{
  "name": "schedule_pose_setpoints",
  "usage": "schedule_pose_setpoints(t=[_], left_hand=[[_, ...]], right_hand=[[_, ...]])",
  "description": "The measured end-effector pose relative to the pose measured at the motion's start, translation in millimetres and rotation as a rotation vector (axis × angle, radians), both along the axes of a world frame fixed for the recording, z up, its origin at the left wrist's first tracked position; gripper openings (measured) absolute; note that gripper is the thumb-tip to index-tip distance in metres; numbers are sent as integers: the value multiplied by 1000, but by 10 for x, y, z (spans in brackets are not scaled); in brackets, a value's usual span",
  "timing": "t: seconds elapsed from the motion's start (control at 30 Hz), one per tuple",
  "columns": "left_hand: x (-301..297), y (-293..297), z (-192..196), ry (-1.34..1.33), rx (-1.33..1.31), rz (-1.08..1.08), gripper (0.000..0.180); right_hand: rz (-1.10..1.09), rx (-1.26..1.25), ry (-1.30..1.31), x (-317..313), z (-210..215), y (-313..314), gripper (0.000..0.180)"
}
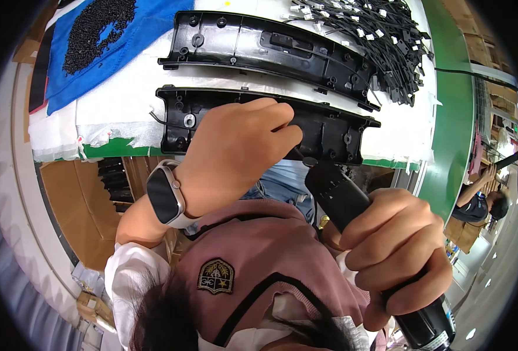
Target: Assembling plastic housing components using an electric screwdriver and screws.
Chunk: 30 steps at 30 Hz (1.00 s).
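My left hand (241,137), with a watch on its wrist, is over the near black plastic half-shell (335,136). Its fingers are curled and closed; a small dark piece shows by the fingertips, too hidden to name. In my right hand (396,251) is a black cylindrical power tool (338,196) that looks like an electric screwdriver, gripped round its body. The tool's vented end points up and left, close to the left fingertips and the shell's near edge. A short black wire (158,119) sticks out at the shell's left end.
Behind it lies a second black half-shell (241,44). Many small black screws (92,38) are heaped on a blue cloth (63,93) at far left. Black cables with white connectors (382,44) pile up at far right. Another person (475,205) is off to the right.
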<state>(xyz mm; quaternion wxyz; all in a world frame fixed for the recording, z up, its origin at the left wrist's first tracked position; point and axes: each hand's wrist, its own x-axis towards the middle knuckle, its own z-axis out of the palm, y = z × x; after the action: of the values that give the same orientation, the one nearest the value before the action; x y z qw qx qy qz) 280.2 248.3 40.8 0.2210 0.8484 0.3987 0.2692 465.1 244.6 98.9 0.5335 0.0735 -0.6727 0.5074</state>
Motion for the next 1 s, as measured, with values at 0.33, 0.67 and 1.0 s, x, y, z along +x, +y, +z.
schedule_pose_setpoints(t=[0.33, 0.67, 1.0], left_hand=[[21, -10, 2, -38, 4, -10, 8], [-38, -38, -108, -77, 88, 15, 8], [-43, -10, 46, 7, 89, -46, 8]], right_hand=[[-15, -45, -143, -11, 43, -3, 30], [27, -63, -282, -107, 62, 90, 31], [-41, -108, -253, -95, 232, 34, 38]])
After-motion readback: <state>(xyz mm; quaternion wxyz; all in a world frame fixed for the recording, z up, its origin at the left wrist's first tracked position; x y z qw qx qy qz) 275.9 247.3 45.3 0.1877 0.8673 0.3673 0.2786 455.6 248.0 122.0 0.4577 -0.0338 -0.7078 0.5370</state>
